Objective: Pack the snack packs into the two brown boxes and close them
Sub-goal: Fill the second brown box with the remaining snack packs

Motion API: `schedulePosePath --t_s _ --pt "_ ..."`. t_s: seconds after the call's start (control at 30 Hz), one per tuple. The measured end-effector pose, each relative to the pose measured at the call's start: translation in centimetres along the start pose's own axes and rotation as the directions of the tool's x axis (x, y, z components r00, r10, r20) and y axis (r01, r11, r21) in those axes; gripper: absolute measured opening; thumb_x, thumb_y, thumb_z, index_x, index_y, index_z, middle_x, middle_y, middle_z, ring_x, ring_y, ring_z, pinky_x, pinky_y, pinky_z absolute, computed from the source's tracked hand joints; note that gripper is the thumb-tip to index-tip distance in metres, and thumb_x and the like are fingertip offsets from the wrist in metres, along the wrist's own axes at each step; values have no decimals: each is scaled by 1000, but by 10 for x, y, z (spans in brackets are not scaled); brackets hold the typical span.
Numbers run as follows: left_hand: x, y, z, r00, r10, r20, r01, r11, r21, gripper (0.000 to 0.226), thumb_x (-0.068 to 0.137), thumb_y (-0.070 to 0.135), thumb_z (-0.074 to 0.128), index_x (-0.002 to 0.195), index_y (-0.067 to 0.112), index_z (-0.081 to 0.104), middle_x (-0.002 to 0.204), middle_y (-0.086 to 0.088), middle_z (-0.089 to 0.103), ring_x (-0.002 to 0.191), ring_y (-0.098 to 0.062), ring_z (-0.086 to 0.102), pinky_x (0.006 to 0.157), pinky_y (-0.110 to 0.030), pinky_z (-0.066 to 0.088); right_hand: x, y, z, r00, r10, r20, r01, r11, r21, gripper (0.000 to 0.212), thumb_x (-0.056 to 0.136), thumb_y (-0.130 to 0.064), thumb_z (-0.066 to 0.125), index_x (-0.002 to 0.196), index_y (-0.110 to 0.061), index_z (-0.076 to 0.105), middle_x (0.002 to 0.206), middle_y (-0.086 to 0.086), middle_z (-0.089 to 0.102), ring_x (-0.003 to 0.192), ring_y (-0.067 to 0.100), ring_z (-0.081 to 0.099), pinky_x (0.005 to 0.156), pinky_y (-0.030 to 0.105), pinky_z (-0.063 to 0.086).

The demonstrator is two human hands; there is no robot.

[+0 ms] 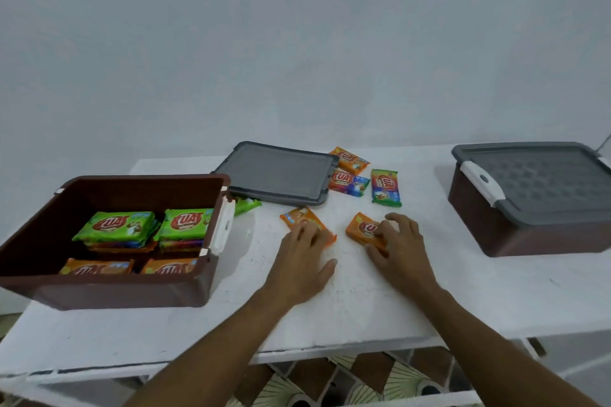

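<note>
1. In the middle of the table (330,307), two orange snack packs lie near each other, not touching.
2. The left hand (304,258) rests on the left pack (297,218). Its fingers are flat and its thumb is out wide.
3. The right hand (396,248) holds the right pack (362,228). Its fingers bend over it, and its thumb is at the near edge.
4. Three more packs (385,187) lie behind, beside a grey lid (277,172).
5. A green pack (246,205) peeks out from under the lid.
6. On the left, the open box (142,180) holds four stacks (115,225) of green and orange ones.
7. On the right, the shut box (479,225) has its grey top (542,182) on.
</note>
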State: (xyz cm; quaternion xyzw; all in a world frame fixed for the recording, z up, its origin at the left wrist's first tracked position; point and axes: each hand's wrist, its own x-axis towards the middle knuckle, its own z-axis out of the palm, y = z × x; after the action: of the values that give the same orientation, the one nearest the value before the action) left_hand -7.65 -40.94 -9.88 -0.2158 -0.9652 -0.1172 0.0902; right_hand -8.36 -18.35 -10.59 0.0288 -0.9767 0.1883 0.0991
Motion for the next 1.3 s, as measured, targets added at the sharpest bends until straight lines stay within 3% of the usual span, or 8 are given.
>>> schedulePosePath --t_s 0.17,0.33,0.47,0.73,0.87,0.93,1.0,1.3 --pt "-7 -4 0 989 -103 -106 79 974 -211 37 88 56 55 97 21 53 119 6 39 110 -8 39 77 -22 48 2 -3 -2 994 93 50 -99 988 119 47 82 -56 65 115 -30 45 119 -3 56 99 9 49 89 29 45" --pt "-8 -3 0 953 -298 -49 275 923 -268 76 83 43 64 145 18 29 144 -1 35 124 -16 45 92 -27 50 1 -3 -7 989 145 0 -140 955 262 77 75 -49 77 137 -26 39 134 -2 48 116 13 47 101 31 45" --pt "-2 7 -8 937 -350 -14 343 926 -158 71 81 42 63 140 21 32 135 -2 46 116 -18 48 91 -30 48 -1 -5 -10 990 138 8 -134 945 297 88 74 -49 78 145 -26 31 144 -1 42 126 15 47 106 34 44" --pt "32 2 -48 911 -273 309 267 962 61 104 68 41 81 149 17 19 146 -8 24 132 -27 31 107 -38 38 0 -7 -18 992 123 -19 -111 946 305 84 75 -43 79 143 -19 37 140 4 43 120 16 50 96 23 43" --pt "35 -13 -89 898 -187 398 216 976 -29 107 67 39 82 150 26 16 135 -10 45 106 -27 58 77 -35 57 8 -21 -35 999 41 23 -46 958 282 83 72 -42 82 141 -23 41 140 2 45 122 17 50 100 31 46" --pt "35 -20 -111 918 -116 381 177 976 -130 101 68 32 82 147 29 19 117 -4 51 79 -16 60 52 -26 55 12 -33 -44 1000 -7 24 0 951 309 81 71 -38 84 140 -24 42 136 1 52 116 15 54 95 29 49" --pt "33 -29 -132 937 -53 345 120 977 -175 96 70 27 80 146 27 21 110 1 48 72 -12 56 46 -21 49 16 -47 -52 998 -53 19 44 945 323 80 71 -35 84 139 -24 44 133 1 55 109 13 56 90 28 51" --pt "12 -103 -200 982 21 186 14 983 -184 75 64 32 84 128 25 46 114 5 51 98 -13 55 83 -31 49 37 -136 -66 968 -249 -27 244 914 323 71 75 -43 78 135 -20 49 122 0 61 101 12 58 82 25 52"
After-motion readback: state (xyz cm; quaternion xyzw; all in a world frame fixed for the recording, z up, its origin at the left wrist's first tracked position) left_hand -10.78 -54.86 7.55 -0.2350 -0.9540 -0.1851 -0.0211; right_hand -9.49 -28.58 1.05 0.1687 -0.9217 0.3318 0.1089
